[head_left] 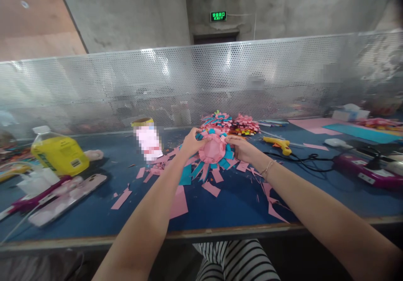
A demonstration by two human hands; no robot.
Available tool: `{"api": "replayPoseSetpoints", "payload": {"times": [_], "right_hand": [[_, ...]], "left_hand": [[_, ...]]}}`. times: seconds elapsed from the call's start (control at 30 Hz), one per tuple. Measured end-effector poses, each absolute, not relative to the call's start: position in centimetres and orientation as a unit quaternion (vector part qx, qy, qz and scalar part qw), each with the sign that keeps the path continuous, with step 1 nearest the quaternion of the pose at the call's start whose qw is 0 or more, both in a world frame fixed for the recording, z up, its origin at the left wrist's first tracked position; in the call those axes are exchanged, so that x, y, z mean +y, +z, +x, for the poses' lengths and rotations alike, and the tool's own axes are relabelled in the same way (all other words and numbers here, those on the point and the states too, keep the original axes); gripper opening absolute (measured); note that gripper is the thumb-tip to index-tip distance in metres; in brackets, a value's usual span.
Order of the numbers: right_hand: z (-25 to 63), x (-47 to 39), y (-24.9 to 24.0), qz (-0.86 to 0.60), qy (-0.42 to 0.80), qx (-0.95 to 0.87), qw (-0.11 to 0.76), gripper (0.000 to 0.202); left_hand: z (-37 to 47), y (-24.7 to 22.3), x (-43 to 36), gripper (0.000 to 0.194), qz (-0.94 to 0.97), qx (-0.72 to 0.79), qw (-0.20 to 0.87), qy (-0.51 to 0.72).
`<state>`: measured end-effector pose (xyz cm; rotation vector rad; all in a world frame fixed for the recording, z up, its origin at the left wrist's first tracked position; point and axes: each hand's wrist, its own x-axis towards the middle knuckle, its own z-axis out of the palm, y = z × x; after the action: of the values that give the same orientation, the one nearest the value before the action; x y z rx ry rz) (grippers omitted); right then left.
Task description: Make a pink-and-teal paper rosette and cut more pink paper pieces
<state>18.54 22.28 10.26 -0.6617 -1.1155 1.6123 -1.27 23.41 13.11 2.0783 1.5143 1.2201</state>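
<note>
A round pink and blue paper flower (213,150) is held above the blue table in the middle of the head view. My left hand (192,141) grips its upper left edge. On the upper right edge, the fingers of my right hand (238,145) pinch a petal. The flower has a flat pink centre with pink and blue strips fanning out below. Behind it stand more layered paper flowers (245,124). Cut pink pieces (211,189) and a larger pink sheet (179,203) lie beneath and in front of it.
A yellow glue gun (278,145) with a black cable lies right of my hands, near a purple power strip (367,170). At left are a bottle of yellow liquid (59,153) and a phone (67,201). A perforated metal screen (126,88) runs along the back.
</note>
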Motion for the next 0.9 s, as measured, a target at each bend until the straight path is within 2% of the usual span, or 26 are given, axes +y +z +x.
{"api": "replayPoseSetpoints", "payload": {"times": [0.1,0.2,0.3,0.43,0.53,0.7,0.9], "right_hand": [[18.6,22.2,10.6,-0.275,0.662,-0.442,0.538,0.023],[18.8,22.1,11.2,-0.266,0.659,-0.417,0.566,0.022],[19.0,22.2,11.5,-0.254,0.641,-0.409,0.597,0.022],[19.0,22.4,11.2,-0.249,0.626,-0.417,0.61,0.023],[19.0,22.5,11.2,-0.252,0.623,-0.421,0.609,0.024],[19.6,22.7,11.7,-0.235,0.598,-0.414,0.645,0.025],[21.1,22.9,13.4,-0.217,0.372,-0.442,0.787,0.016]], "left_hand": [[-1.6,13.2,23.7,0.056,0.7,0.533,0.197,0.434],[-2.1,13.3,24.1,0.06,0.652,0.537,0.3,0.444],[-2.5,13.4,24.3,0.052,0.621,0.534,0.394,0.417],[-2.2,13.3,24.0,0.034,0.629,0.486,0.444,0.414],[-1.6,13.2,23.7,0.032,0.627,0.456,0.466,0.427],[-1.0,13.3,23.7,0.037,0.634,0.417,0.407,0.509],[-1.2,14.0,23.0,0.023,0.71,0.471,0.093,0.514]]}}
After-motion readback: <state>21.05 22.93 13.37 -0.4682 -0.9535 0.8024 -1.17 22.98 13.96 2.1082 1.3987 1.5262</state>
